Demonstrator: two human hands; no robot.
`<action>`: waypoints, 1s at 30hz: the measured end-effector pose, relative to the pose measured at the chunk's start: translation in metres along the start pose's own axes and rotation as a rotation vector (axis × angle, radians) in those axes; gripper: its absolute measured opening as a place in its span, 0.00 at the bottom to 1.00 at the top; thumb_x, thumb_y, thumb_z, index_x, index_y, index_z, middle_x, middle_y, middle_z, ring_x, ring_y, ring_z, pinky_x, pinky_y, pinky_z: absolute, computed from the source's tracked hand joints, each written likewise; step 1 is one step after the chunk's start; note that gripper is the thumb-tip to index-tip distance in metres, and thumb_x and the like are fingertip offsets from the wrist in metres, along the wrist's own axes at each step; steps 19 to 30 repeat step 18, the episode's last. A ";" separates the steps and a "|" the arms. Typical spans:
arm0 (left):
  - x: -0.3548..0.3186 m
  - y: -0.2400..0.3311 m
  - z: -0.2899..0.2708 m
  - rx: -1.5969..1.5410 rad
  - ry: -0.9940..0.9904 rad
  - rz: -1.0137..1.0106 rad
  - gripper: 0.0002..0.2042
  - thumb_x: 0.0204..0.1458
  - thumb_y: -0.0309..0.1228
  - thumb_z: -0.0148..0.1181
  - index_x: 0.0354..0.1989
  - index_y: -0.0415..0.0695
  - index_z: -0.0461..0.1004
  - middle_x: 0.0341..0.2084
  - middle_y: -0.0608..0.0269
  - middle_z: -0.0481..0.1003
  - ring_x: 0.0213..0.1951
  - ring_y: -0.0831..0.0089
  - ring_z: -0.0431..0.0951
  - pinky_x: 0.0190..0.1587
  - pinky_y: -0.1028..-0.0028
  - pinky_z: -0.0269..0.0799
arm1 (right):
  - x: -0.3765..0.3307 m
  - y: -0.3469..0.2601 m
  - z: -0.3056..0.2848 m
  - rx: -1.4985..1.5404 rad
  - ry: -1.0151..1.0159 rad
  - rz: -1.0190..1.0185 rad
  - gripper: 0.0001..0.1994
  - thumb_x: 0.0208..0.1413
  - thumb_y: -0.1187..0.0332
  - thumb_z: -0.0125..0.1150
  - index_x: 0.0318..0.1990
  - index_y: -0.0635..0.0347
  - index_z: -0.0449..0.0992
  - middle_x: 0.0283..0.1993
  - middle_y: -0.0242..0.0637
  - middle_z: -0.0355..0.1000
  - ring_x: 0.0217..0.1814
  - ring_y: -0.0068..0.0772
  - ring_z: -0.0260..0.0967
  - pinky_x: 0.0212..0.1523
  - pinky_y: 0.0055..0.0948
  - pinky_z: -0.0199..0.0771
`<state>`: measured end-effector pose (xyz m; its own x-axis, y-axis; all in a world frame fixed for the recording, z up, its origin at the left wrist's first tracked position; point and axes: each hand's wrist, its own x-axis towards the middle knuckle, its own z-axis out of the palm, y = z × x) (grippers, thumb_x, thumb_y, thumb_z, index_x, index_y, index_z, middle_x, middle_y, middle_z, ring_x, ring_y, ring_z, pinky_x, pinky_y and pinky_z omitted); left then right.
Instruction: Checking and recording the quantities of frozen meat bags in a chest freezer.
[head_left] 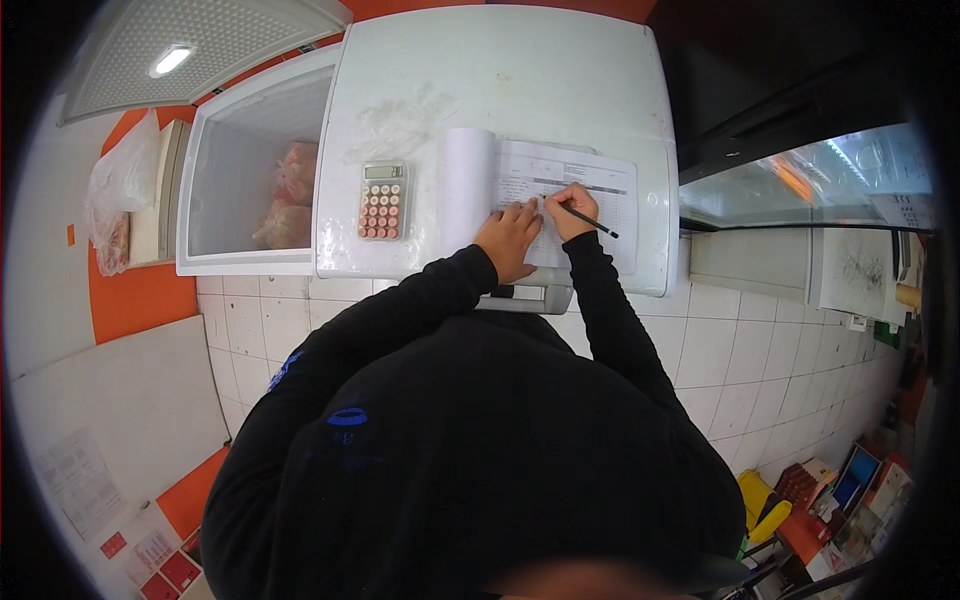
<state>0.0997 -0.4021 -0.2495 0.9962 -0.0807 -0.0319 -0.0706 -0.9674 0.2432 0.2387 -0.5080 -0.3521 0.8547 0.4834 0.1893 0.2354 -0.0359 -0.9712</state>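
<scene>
A printed form with a table of rows [590, 178] lies on the white freezer lid [520, 70], its upper sheets [468, 185] folded over to the left. My right hand [573, 210] grips a dark green pencil [590, 220], its tip down at the form near the rows. Flat on the paper, my left hand [508, 240] rests beside the fold with its fingers spread and nothing in them. To the left of the sheets lies a calculator [383, 200] with round pinkish keys and a small display.
At left, an open freezer compartment [225, 180] holds bagged orange-pink goods [290, 200] under a raised lid [200, 50]. A clear plastic bag [122, 180] hangs beyond it. A glass display case [810, 185] stands at right. White floor tiles [740, 345] lie below; a yellow object [762, 508] sits lower right.
</scene>
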 end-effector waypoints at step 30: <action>-0.209 -0.092 -0.082 -0.638 0.147 -0.223 0.11 0.48 0.39 0.59 0.30 0.44 0.74 0.25 0.62 0.74 0.27 0.65 0.75 0.33 0.68 0.70 | 0.019 -0.108 0.101 -0.364 -0.164 -0.222 0.21 0.44 0.82 0.49 0.49 0.57 0.71 0.48 0.41 0.65 0.49 0.39 0.64 0.49 0.33 0.67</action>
